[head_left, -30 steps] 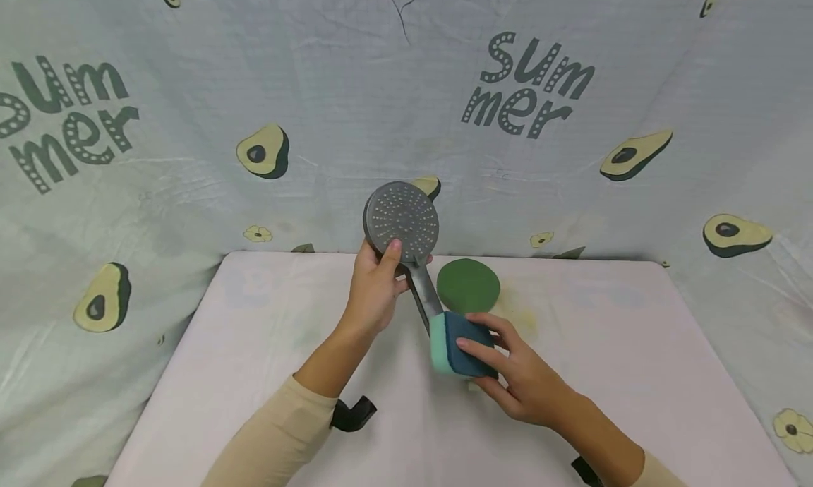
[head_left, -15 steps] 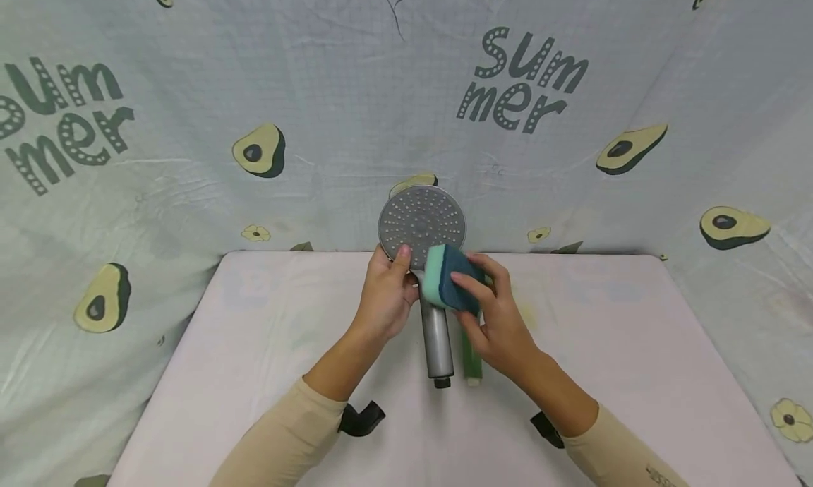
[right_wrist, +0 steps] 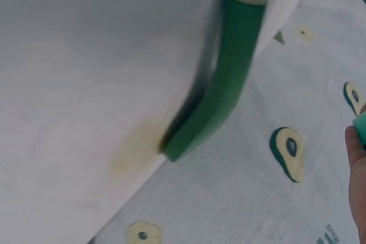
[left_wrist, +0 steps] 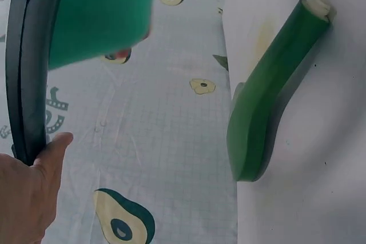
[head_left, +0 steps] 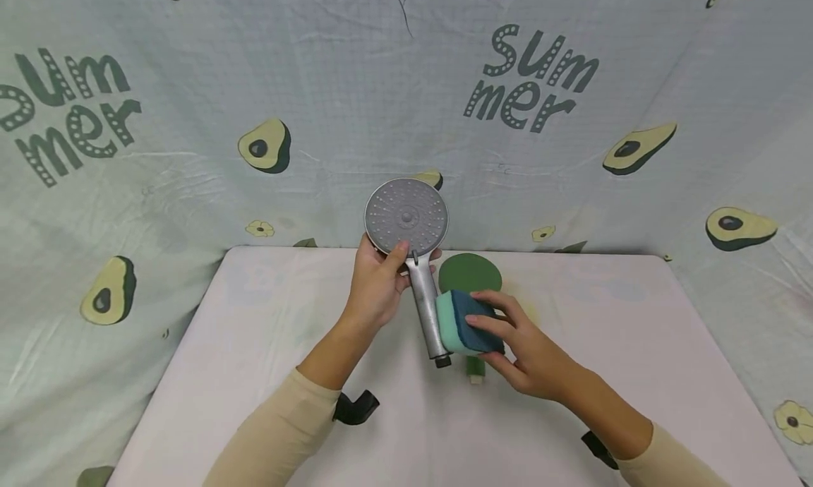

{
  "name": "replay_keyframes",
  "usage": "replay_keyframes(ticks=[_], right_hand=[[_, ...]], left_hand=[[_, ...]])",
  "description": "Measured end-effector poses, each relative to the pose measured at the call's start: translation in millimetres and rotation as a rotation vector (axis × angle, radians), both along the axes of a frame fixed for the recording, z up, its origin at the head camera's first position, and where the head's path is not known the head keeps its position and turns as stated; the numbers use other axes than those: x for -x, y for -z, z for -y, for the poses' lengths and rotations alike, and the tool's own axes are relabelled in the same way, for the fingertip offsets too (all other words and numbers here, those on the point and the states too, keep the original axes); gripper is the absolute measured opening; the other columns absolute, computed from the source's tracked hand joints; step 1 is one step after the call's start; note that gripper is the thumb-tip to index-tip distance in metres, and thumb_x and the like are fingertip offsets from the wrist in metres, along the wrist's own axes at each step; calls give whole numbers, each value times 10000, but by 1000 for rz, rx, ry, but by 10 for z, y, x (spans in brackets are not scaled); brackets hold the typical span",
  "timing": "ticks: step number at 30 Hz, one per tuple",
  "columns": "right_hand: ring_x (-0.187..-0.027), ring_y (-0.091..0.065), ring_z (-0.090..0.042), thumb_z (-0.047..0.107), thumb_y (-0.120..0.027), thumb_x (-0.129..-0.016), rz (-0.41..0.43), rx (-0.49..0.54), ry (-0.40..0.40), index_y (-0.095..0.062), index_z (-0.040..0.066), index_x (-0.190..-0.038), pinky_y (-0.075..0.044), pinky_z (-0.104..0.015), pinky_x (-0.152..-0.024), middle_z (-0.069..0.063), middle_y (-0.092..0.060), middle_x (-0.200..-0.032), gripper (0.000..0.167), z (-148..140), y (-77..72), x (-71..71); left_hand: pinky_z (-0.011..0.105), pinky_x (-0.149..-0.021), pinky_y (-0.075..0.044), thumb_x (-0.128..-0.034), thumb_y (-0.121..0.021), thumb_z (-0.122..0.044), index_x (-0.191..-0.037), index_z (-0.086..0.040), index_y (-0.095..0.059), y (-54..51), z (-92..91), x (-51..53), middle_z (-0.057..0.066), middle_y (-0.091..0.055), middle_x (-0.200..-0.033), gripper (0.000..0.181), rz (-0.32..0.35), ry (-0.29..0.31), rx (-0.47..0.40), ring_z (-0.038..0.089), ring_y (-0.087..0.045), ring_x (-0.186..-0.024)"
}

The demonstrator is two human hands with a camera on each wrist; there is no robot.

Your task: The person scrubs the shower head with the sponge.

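Note:
My left hand [head_left: 375, 289] grips a grey hand shower head [head_left: 406, 217] just under its round spray face, thumb on the front. The nozzles face me, and the handle slants down to the right. A two-layer sponge [head_left: 473, 325], mint green and dark blue, is pinched by the fingers of my right hand [head_left: 533, 353]. Its mint side lies against the handle's lower part. In the left wrist view the handle [left_wrist: 26, 72] stands beside the blurred sponge [left_wrist: 103, 15]. The right wrist view catches only part of the right hand [right_wrist: 357, 181] at its edge.
Behind the sponge, a green shower head [head_left: 470, 272] with a pale handle end lies on the white table [head_left: 267, 346]. A fabric backdrop [head_left: 356, 106] printed with avocados and "summer" rises at the table's far edge. Black straps [head_left: 357, 408] hang at both wrists.
The sponge went up to the base of the spray face, then back down to the handle's lower part. The shower head turned upright and now slants again, slightly left of before.

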State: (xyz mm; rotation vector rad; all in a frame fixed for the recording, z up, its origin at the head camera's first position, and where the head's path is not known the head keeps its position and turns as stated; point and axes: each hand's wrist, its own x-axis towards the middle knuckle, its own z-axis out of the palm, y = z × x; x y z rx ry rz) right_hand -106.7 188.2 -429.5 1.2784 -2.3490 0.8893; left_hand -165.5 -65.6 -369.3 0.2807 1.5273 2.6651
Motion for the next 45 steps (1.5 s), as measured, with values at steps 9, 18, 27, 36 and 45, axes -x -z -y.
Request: replay_keyframes(ticks=[9,18,27,36,45], right_hand=[[-1421,-404,-280,334,-500,-1090,1,94,-91,-426,41,-1458,-395,-213,-1164,-251,-352,-1529,477,10,117,-142],[-1353,-444,-363,17,-648,-984,196,229,70,-279,64,-1530,-577,-573,-940,-228,-291,-1547,661,417,-95,160],[-1415,-400,-366,264,-525,-1083,122,133,-11,-327,80,-1513,-515,-474,-1085,-225,-308,-1559,508,306,-85,145],[-1453,-406,-327,275,-456,-1100,-151,9,-86,-505,97,-1431,-301,-216,-1225,-298,-379,-1545,379,-19,47,-23],[-1209,-552,-402,251,-398,-1126,-521,-397,73,-580,322,-1453,-565,-500,-932,-189,-525,-1463,381,211,-215,-158]], left_hand=[[405,-872,-629,-1113,-372,-43,-1585,-143,-242,28,4,21,182,-485,-1540,500,-18,-10,-49,246,-759,-1013],[339,-859,-623,-1106,-379,-36,-1532,-111,-267,41,-116,-36,199,-481,-1534,447,44,-16,-11,198,-673,-1146],[423,-861,-628,-1109,-369,-36,-1553,-109,-239,53,-42,45,175,-489,-1525,468,31,-66,-13,258,-721,-1072],[410,-834,-637,-1094,-396,-17,-1573,-129,-213,64,-22,132,185,-488,-1519,525,43,-124,9,269,-754,-984],[454,-975,-579,-1076,-407,21,-1524,-45,-204,101,-53,201,235,-425,-1515,496,28,-275,180,410,-582,-1312]])
